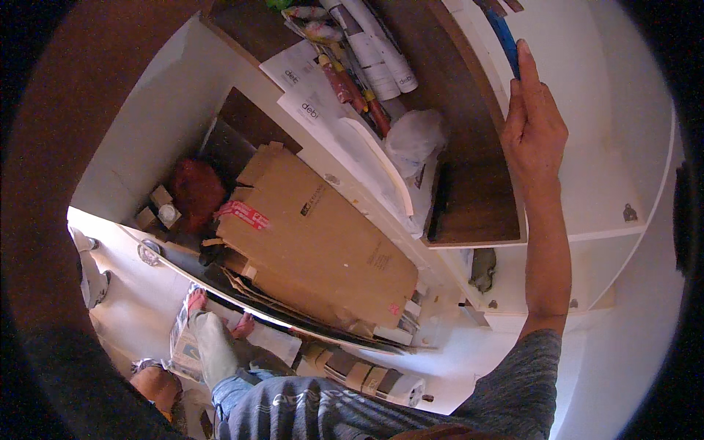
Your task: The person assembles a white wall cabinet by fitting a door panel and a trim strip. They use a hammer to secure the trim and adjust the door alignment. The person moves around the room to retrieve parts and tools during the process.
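Note:
My right hand [534, 125] is raised to the upper shelf of a white cupboard, at the right edge of a dark wooden shelf board [469, 183]. Its fingers lie straight along a narrow blue strip [506, 40] and hold it against the white side wall; the thumb is hidden. Low at the left, a rounded patch of skin [155, 387] beside a folded newspaper [185, 348] may be my left hand, but its fingers do not show. My bare feet [196, 299] stand on the white floor below.
On the shelf lie rolled papers [378, 51], white printed sheets [312, 103] and a crumpled white plastic bag [414, 136]. Below, a large flattened cardboard box [315, 235] leans in the compartment, beside a dark red bundle [196, 187] and small boxes [158, 202].

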Demonstrator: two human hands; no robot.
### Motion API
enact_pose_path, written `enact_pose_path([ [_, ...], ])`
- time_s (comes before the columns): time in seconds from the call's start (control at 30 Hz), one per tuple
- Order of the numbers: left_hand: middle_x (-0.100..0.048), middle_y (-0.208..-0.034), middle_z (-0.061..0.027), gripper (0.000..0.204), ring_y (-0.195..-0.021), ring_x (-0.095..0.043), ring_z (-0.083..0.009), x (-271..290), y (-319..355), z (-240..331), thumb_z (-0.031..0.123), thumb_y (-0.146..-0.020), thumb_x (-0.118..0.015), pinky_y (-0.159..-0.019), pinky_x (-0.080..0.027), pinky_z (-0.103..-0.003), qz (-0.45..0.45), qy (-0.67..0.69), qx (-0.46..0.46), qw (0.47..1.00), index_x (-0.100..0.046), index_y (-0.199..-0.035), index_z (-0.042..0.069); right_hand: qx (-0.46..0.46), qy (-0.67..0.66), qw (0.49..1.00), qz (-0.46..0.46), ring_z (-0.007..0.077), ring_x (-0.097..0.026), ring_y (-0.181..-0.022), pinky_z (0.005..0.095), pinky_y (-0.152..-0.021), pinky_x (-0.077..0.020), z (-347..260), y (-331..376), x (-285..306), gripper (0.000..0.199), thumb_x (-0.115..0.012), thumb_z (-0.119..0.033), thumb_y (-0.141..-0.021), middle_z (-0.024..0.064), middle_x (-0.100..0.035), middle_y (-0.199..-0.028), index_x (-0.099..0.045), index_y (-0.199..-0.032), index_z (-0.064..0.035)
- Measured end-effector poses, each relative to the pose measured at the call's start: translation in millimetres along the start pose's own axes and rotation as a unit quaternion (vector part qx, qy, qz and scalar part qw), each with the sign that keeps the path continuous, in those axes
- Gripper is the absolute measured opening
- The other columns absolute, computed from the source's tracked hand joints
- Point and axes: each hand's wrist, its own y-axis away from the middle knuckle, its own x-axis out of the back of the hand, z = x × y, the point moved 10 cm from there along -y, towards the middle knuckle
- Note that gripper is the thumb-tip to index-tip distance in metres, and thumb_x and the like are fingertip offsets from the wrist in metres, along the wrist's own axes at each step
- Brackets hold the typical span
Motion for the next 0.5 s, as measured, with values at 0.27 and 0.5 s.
enact_pose_path([
  [0.27, -0.07, -0.071, -0.0172, 0.008, -0.064, -0.069, -0.0335, 5, -1, -1, 0.004, -0.067, -0.071, -0.063, -0.053, -0.045, 0.041, -0.042, -0.045, 0.997, -0.076, -0.072, 0.007, -0.033, 0.014, 0.999, -0.01, 0.0207, -0.059, -0.068, 0.033, -0.068, -0.052, -4, 1, 0, 0.053, -0.059, -0.004, -0.099, 0.0099, -0.064, -0.083, -0.054, -0.148, -0.0261],
  [0.5, -0.066, -0.066, -0.0173, 0.009, -0.058, -0.063, -0.0339, 6, -1, -10, 0.009, -0.062, -0.073, -0.059, -0.049, -0.045, 0.037, -0.035, -0.056, 0.997, -0.073, -0.07, 0.006, -0.027, 0.038, 0.999, -0.026, 0.0213, -0.059, -0.068, 0.0337, -0.067, -0.0518, 0, -2, -4, 0.054, -0.059, -0.004, -0.099, 0.01, -0.065, -0.084, -0.054, -0.148, -0.028],
])
